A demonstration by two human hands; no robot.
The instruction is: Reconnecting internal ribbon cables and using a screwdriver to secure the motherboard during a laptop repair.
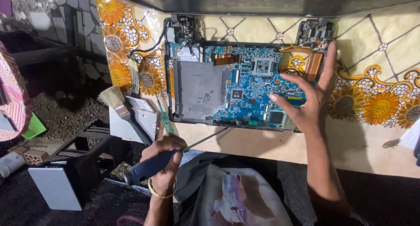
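From the head camera, an opened laptop base [232,86] lies on a table [271,147] covered with a cream cloth printed with sunflowers. Its blue circuit board [258,90] is exposed. A grey metal cover plate [199,92] sits over the left part of the board, with a small pale sticker near the plate's lower right.

The right hand [306,101] rests spread wide on the right end of the laptop base, fingertips on the board and forefinger stretched up toward the right hinge [316,33]. It pins rather than grips.

The left hand [164,164] is below and left of the base, closed around the dark blue handle of a screwdriver [175,156], whose thin shaft points up toward the base's lower edge.

The base looks stiff and fairly light. The board is likely fragile, with small parts and an orange ribbon cable [227,58] that could tear. It is probably safest to hold it by the black frame edges, not by the board.

Left of the base lie a paintbrush [114,100] and a flat silver drive [133,121]. Further left, below the table, stands a grey panel [57,187].
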